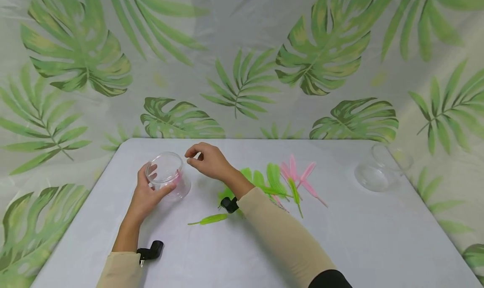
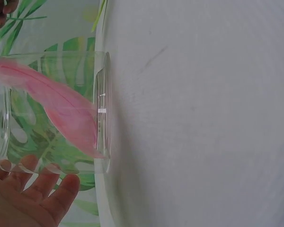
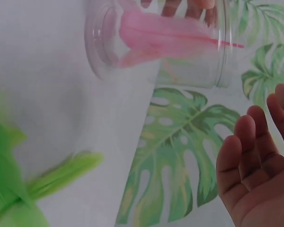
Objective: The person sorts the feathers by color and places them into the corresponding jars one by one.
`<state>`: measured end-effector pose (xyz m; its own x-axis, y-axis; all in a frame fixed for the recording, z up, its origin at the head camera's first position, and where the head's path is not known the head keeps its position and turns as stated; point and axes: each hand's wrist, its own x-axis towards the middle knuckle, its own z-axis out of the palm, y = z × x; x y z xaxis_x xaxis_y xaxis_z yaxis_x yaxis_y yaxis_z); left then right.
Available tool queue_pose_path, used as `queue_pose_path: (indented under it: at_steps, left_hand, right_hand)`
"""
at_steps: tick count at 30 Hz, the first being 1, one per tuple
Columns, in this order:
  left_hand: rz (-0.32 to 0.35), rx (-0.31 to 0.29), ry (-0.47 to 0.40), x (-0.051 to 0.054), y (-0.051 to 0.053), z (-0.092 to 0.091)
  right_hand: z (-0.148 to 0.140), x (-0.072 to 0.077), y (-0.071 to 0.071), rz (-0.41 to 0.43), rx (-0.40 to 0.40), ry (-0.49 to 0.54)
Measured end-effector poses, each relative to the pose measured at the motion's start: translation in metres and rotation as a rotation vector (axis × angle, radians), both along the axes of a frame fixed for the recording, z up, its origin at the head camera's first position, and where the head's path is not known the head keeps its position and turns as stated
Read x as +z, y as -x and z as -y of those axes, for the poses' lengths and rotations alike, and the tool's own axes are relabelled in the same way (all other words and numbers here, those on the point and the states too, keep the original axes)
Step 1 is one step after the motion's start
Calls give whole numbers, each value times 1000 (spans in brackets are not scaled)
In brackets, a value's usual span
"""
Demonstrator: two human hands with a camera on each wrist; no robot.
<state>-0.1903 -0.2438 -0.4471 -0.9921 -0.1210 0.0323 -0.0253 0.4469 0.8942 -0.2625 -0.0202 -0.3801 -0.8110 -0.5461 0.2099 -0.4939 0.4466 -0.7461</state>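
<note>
My left hand (image 1: 149, 194) grips a clear jar (image 1: 184, 188) from its left side, thumb across the front. Inside lies a pink feather (image 2: 61, 106); its thin quill pokes past the rim in the right wrist view. The jar stands upright, near or on the white table. Just right of the jar's mouth hovers my right hand (image 1: 209, 161), apart from it. Its fingers (image 3: 244, 137) bend loosely and nothing shows between them. Below and behind the right forearm lie several green feathers (image 1: 273, 176) and several pink feathers (image 1: 309, 170), partly hidden by the arm.
A second clear jar-like container (image 1: 372, 178) stands near the table's right edge. One green feather (image 1: 213, 219) lies apart, nearer the front. The white tablecloth (image 1: 378, 237) covers the table, and a leaf-print sheet (image 1: 242, 10) hangs behind it.
</note>
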Motion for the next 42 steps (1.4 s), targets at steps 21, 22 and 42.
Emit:
queue_pose_path:
  at_steps: [21,22,42]
  left_hand:
    - [5,2,22,0,0,3]
    - [7,-2,21,0,0,3]
    - [25,8,46,3,0,0]
  right_hand:
    - [-170,5,-21,-84,-16,-226]
    - [-181,4,-23,-82,-34,-235]
    - [-327,-33,-59,-58,-256,-410]
